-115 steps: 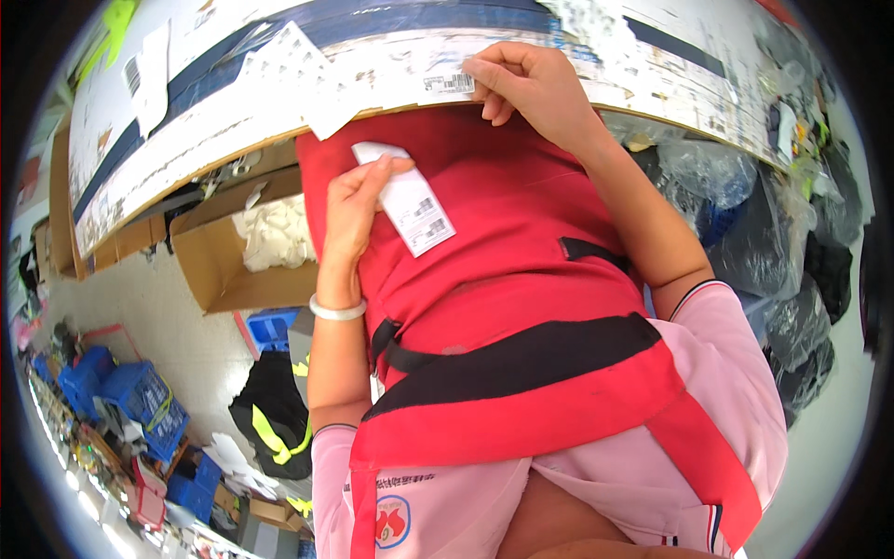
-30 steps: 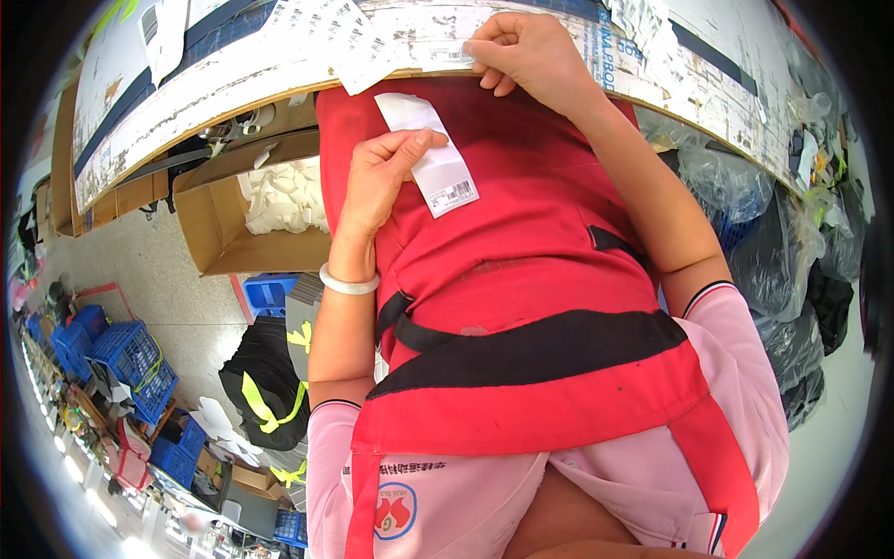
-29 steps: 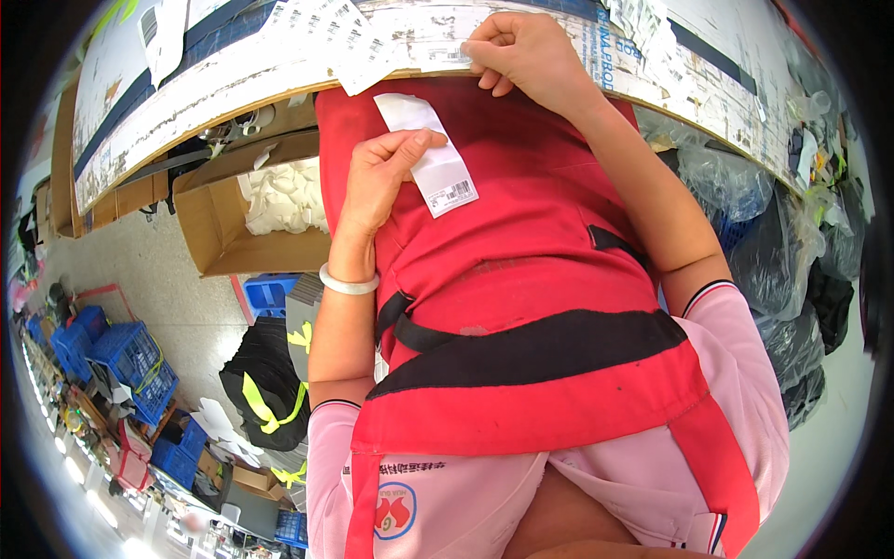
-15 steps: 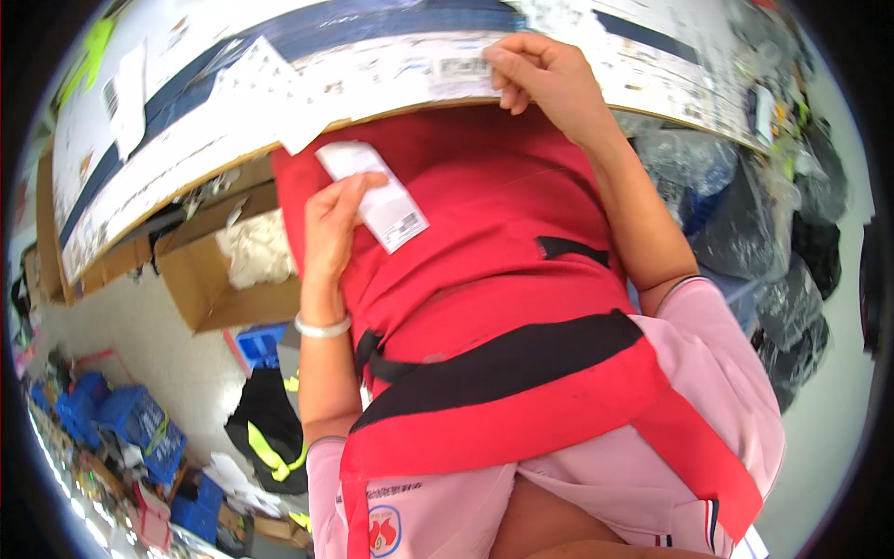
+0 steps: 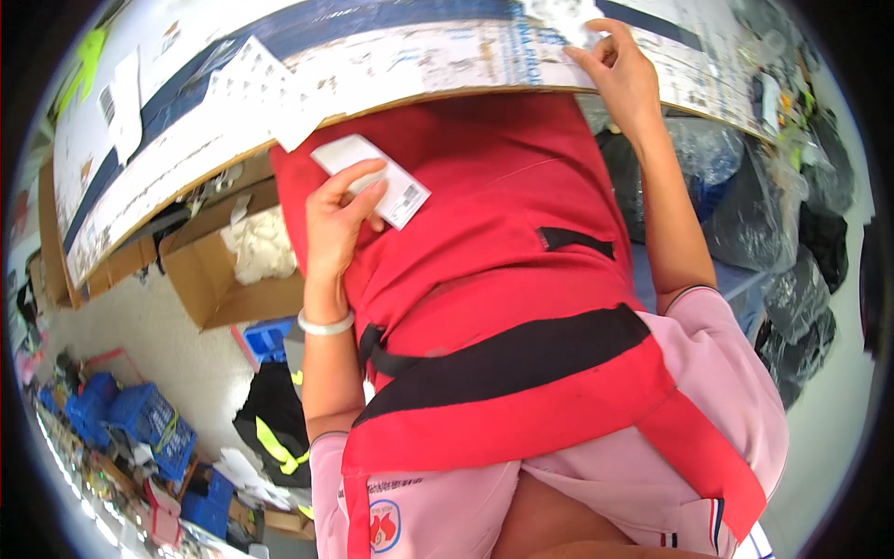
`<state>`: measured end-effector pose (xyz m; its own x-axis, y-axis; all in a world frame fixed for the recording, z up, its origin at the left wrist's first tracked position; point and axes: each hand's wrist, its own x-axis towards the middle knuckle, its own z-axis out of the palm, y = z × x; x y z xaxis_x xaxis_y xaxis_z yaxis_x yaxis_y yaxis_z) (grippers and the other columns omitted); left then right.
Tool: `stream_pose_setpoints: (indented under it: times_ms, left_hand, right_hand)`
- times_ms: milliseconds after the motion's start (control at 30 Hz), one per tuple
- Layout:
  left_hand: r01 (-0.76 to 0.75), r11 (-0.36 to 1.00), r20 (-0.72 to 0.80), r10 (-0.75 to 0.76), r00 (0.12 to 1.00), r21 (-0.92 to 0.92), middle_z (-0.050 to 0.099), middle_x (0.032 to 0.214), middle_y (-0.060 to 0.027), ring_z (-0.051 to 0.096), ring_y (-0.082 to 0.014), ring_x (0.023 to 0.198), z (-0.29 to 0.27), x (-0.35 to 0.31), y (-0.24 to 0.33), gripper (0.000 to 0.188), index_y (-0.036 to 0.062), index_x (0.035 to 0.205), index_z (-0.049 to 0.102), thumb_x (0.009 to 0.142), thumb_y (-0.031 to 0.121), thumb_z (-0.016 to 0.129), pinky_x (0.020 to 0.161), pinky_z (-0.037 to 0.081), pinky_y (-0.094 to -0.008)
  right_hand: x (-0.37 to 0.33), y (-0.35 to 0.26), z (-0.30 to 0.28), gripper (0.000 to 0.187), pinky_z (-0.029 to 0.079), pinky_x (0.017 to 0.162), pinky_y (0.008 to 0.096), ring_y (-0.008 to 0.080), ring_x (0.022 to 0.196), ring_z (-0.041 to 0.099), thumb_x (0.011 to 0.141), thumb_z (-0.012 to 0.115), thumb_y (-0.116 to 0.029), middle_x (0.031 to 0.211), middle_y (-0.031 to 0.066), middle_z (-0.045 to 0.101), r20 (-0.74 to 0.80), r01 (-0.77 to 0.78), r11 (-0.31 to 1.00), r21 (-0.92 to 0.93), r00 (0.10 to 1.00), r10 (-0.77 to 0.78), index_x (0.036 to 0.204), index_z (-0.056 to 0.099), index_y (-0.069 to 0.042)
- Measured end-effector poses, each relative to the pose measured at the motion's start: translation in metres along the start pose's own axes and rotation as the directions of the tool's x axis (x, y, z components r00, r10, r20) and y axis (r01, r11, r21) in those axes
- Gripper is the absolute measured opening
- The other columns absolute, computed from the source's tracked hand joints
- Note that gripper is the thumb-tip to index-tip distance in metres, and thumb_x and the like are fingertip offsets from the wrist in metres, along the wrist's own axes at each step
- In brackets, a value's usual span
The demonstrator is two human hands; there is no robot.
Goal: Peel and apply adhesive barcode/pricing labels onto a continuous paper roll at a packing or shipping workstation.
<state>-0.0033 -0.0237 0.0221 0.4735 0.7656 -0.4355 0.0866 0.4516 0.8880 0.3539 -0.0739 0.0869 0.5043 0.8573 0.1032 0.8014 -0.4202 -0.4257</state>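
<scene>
Holds a white label strip (image 5: 398, 186) in the left hand (image 5: 343, 212), pinched between thumb and bent fingers, over the red apron (image 5: 484, 224) and just short of the near edge of the desk (image 5: 438, 70). Slants from upper left to lower right, with a barcode at the lower end. Holds the right hand (image 5: 619, 74) out over the desk, fingers and thumb parted with a modest gap, at a white label pile (image 5: 559, 17); cannot tell whether touching it. To the left, on the desk, a label sheet (image 5: 256, 88) with one corner jutting past the edge, and farther left a white slip (image 5: 128, 107). Below the desk on that side, a carton (image 5: 200, 279) with white scraps (image 5: 264, 247) inside. On the floor at lower left, blue crates (image 5: 154, 424). At right, beyond the forearm, plastic bags (image 5: 759, 205). On the left wrist, a pale bracelet (image 5: 326, 325).
</scene>
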Motion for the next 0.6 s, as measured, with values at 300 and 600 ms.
stream_pose_setpoints:
  times_ms: [300,600]
  left_hand:
    - [0.018,0.94,0.007,-0.017,1.0,-0.34,0.067,0.083,-0.0027,0.058,-0.0054,0.068,-0.004,0.005,-0.006,0.02,-0.0016,0.105,0.067,0.086,0.005,0.065,0.06,0.045,-0.0181]
    - [-0.017,0.992,0.07,0.026,0.997,-0.129,0.065,0.074,-0.0028,0.057,-0.0068,0.064,-0.004,0.001,-0.007,0.015,-0.0024,0.096,0.069,0.084,0.007,0.069,0.059,0.047,-0.0206]
  right_hand:
    - [-0.062,-0.113,0.082,0.019,0.045,0.057,0.022,0.0065,0.061,0.052,0.089,0.062,-0.019,0.071,0.0007,0.059,0.792,-0.35,0.738,0.577,0.462,-0.401,0.09,0.066,0.0]
    - [-0.066,-0.122,0.09,0.015,0.045,0.059,0.0238,0.0084,0.065,0.056,0.088,0.063,-0.015,0.074,0.0029,0.061,0.608,-0.279,0.636,0.72,0.695,-0.384,0.089,0.065,-0.001]
